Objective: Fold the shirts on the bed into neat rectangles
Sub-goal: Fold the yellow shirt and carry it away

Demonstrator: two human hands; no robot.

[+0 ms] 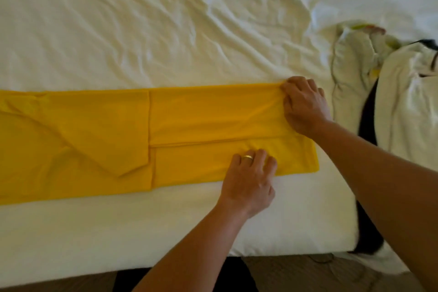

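The right hand [304,108] had its grip bunched on the far right corner of the yellow shirt [201,116], fingers curled into the cloth so the fabric puckered under the knuckles. The left hand [251,178] lay lower down, fingers [260,156] bent at the tips and pressing the near right part of the same shirt; whether they pinched a layer or only pushed on it was hard to tell from this angle. A gold ring [248,157] showed on one left finger. The yellow shirt stretched as a long band across the bed [166,19], sides folded inward, a sleeve flap lying over its left half, its left end running out of view. The white sheet beyond it was rumpled. To the right, just beside the right hand, sat a heap of pale clothes [384,92] with a black strip among them, hanging over the bed's edge.
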